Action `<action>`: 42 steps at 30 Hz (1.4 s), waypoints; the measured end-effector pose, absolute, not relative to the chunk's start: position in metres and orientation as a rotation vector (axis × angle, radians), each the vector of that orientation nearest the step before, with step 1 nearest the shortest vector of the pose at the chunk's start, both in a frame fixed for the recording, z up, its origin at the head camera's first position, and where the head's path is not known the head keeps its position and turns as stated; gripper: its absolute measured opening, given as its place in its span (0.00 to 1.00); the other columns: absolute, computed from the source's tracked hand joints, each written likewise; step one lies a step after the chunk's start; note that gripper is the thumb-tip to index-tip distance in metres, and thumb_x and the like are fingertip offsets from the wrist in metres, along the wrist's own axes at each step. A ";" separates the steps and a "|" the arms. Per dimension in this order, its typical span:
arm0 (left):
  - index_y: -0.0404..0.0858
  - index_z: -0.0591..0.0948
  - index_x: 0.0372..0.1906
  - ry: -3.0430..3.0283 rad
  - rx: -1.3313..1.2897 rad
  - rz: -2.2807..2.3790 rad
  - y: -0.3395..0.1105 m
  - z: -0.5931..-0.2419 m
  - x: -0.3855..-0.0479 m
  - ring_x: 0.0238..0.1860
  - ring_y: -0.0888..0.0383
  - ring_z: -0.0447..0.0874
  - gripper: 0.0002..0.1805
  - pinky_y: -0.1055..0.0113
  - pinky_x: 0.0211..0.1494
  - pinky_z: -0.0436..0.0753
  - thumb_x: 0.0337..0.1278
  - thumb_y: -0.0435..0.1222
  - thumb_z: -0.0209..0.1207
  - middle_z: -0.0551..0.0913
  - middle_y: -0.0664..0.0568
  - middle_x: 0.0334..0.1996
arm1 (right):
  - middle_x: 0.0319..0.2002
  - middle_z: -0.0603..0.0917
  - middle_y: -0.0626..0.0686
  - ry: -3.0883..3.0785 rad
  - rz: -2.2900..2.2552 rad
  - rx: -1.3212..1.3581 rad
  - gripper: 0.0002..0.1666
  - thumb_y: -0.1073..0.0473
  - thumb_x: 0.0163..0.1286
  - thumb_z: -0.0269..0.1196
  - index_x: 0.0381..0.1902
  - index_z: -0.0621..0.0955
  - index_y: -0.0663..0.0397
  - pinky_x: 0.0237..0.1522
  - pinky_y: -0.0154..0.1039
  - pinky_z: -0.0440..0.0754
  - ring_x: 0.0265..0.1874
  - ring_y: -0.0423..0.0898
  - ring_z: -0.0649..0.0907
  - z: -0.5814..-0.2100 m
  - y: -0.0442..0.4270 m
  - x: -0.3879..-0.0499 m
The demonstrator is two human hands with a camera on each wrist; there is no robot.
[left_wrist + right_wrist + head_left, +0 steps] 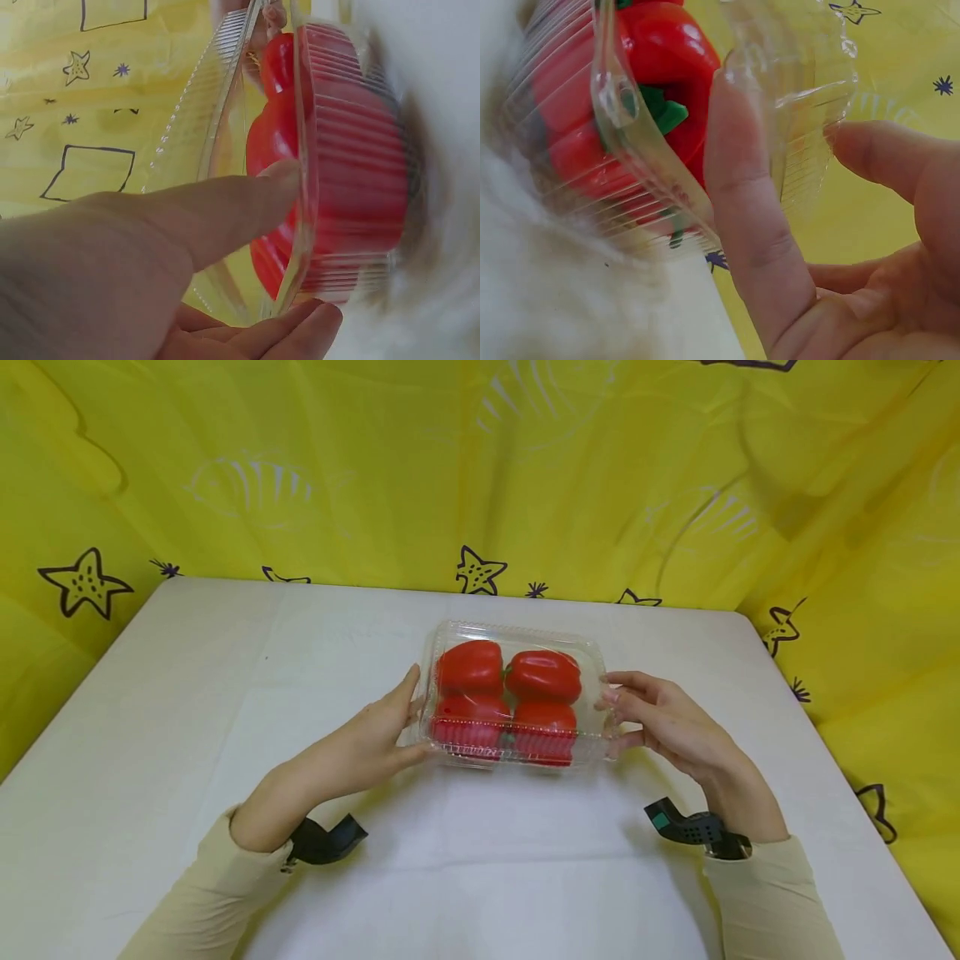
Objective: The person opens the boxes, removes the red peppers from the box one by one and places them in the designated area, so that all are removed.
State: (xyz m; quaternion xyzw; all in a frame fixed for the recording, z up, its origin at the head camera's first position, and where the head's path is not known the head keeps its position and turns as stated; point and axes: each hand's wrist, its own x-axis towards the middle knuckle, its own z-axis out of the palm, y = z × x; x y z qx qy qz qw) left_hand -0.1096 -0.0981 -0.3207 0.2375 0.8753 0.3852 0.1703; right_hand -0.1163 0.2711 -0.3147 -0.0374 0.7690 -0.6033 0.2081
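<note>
Clear plastic lid [184, 124] ajar over box [517, 632] w/ 4 red peppers [483, 703]; L hand [371, 739] grips box, R hand [678, 727] pinches lid; yellow curtain [390, 468] beyond white table [525, 877].

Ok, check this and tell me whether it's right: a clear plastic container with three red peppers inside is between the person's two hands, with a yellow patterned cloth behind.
Not quite: the head view shows four red peppers inside, not three. The rest is right: the clear plastic container is between the left hand and right hand, with the yellow patterned cloth behind.
</note>
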 end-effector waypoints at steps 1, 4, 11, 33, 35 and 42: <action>0.29 0.35 0.78 2.467 0.639 1.094 -0.099 -0.321 -0.110 0.76 0.42 0.60 0.57 0.49 0.72 0.69 0.62 0.37 0.65 0.47 0.38 0.79 | 0.48 0.80 0.55 2.139 -1.697 -0.101 0.35 0.55 0.77 0.55 0.73 0.55 0.62 0.35 0.40 0.89 0.33 0.42 0.82 -0.314 0.271 -0.116; 0.30 0.35 0.78 2.450 0.589 1.066 -0.101 -0.322 -0.113 0.76 0.42 0.59 0.58 0.48 0.73 0.68 0.62 0.42 0.65 0.49 0.38 0.79 | 0.50 0.81 0.53 2.135 -1.758 -0.084 0.34 0.55 0.76 0.56 0.73 0.56 0.55 0.33 0.39 0.89 0.32 0.42 0.81 -0.311 0.271 -0.116; 0.32 0.38 0.79 2.559 0.716 0.876 -0.098 -0.332 -0.115 0.81 0.42 0.35 0.56 0.45 0.79 0.54 0.64 0.54 0.60 0.35 0.41 0.81 | 0.59 0.69 0.58 2.185 -1.833 -0.102 0.30 0.54 0.76 0.56 0.71 0.61 0.53 0.36 0.37 0.89 0.34 0.42 0.83 -0.310 0.267 -0.115; 0.30 0.50 0.78 2.785 0.796 0.533 -0.088 -0.330 -0.108 0.80 0.42 0.45 0.61 0.41 0.78 0.55 0.52 0.61 0.65 0.46 0.40 0.80 | 0.66 0.71 0.56 1.946 -2.294 -0.339 0.30 0.50 0.81 0.45 0.69 0.65 0.68 0.65 0.34 0.75 0.65 0.49 0.75 -0.306 0.263 -0.118; 0.30 0.50 0.78 2.777 0.795 0.522 -0.090 -0.329 -0.106 0.80 0.42 0.45 0.61 0.41 0.78 0.55 0.51 0.61 0.66 0.47 0.40 0.80 | 0.66 0.71 0.56 1.924 -2.314 -0.368 0.31 0.50 0.82 0.43 0.70 0.64 0.68 0.65 0.34 0.75 0.65 0.50 0.75 -0.305 0.263 -0.120; 0.29 0.51 0.77 2.774 0.813 0.499 -0.092 -0.324 -0.100 0.79 0.41 0.48 0.61 0.40 0.78 0.55 0.50 0.60 0.67 0.50 0.38 0.79 | 0.71 0.68 0.55 2.032 -2.244 -0.296 0.33 0.46 0.81 0.45 0.75 0.60 0.58 0.72 0.35 0.69 0.72 0.54 0.65 -0.297 0.256 -0.127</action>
